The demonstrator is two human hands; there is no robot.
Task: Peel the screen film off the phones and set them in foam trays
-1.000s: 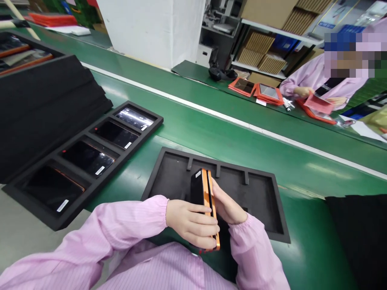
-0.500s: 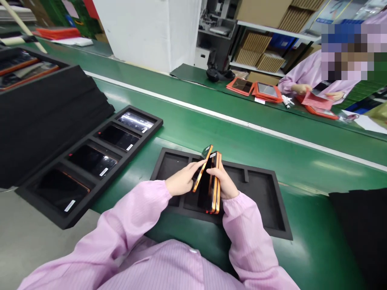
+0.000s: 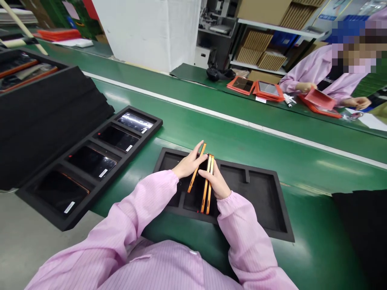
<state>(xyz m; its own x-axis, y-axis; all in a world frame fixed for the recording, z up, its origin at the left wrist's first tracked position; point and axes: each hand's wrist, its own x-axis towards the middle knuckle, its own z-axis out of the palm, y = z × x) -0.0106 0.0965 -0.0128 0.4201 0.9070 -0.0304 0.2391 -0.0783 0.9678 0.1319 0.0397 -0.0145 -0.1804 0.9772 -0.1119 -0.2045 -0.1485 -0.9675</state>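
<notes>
Orange-edged phones [image 3: 206, 183] stand on edge over the black foam tray [image 3: 260, 193]; the left hand [image 3: 190, 164] peels one aside, the right hand [image 3: 215, 183] pinches the others.

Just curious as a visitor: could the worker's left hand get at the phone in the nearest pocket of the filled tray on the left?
Probably yes: the phone lies uncovered in the filled tray, but the left hand is busy holding the orange-edged phones.
</notes>
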